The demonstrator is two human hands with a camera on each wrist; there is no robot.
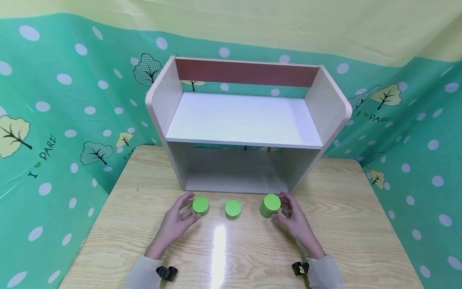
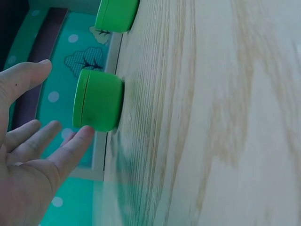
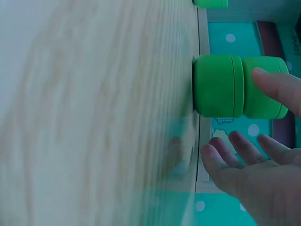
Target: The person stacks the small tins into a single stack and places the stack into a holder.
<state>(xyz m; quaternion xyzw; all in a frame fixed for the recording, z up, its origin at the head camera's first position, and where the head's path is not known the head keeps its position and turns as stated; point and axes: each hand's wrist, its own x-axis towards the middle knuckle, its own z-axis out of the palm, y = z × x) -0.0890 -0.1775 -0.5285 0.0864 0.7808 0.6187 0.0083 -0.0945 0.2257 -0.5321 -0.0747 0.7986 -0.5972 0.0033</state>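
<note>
My left hand [image 1: 177, 218] is beside a round green lidded jar [image 1: 200, 205] on the table, fingers spread and holding nothing. In the left wrist view an index fingertip comes right up to that jar's lid. A second green jar [image 1: 232, 209] stands alone in the middle, between my hands. On the right, two more green jars are stacked, the upper jar [image 1: 272, 202] sitting slightly off-centre on the lower jar [image 3: 216, 85]. Around this stack, my right hand [image 1: 294, 218] is loosely curved. Its thumb overlaps the upper jar in the right wrist view, while the other fingers stand apart from it.
A two-level white shelf unit [image 1: 238, 120] stands on the wooden table [image 1: 231, 257] just behind the jars, its lower compartment facing me. Green patterned curtains [image 1: 72, 112] surround the table at the back and sides. Both wrists wear small black devices.
</note>
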